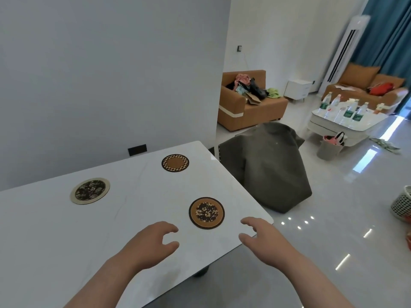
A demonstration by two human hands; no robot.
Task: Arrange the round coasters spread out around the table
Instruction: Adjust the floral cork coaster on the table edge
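1. So, far left on the white table point(44, 230): cream-rimmed floral coaster point(90, 190), lying flat, well apart from the other two. Probably thin, light and a bit flexy. Tricky to pinch straight off a glossy top, so maybe best slid toward the edge or lifted with a fingertip under the rim.
2. Left hand point(153, 243): over the near side, fingers loosely curled, holding nothing.
3. Checkered coaster point(175, 162): farthest back, near the far edge. Same handling, most likely.
4. Brown-rimmed floral coaster point(206, 213): closest, between both hands, touching neither. Looks like the easiest first grab, thumb and fingers across the rim.
5. Right hand point(262, 238): relaxed and empty by the table corner.
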